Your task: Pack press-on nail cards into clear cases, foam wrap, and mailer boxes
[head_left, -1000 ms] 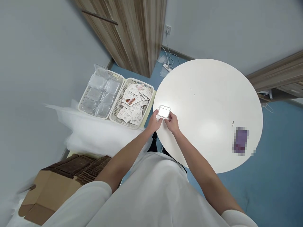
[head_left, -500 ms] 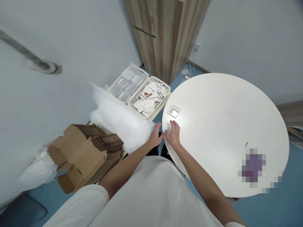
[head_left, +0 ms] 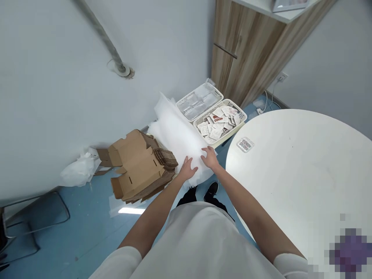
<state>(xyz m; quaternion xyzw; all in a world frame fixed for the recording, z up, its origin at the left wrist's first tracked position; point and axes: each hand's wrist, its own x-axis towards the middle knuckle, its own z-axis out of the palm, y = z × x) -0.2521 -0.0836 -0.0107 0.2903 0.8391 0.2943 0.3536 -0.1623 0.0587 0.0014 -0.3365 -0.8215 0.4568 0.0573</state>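
My left hand (head_left: 187, 169) is over the near edge of a stack of white foam sheets (head_left: 177, 130), its thumb and fingers apart. To its right, my right hand (head_left: 209, 158) is at the sheets' right corner, fingers spread and slightly bent. Whether either hand presses on the foam I cannot tell; neither grips anything visible. On the white round table (head_left: 290, 174) lies a small clear plastic case (head_left: 245, 144) with small colored pieces in it, right of my right hand.
Flattened cardboard boxes (head_left: 139, 166) are stacked left of the foam. Behind it stand a basket of printed cards (head_left: 220, 122) and a basket of clear plastic packs (head_left: 200, 101). A wood-grain cabinet (head_left: 247, 50) stands at the back, a chair (head_left: 35, 221) at the lower left.
The view has turned left. Both hands have left the table's edge and come over the foam sheets. The clear case stays on the table.
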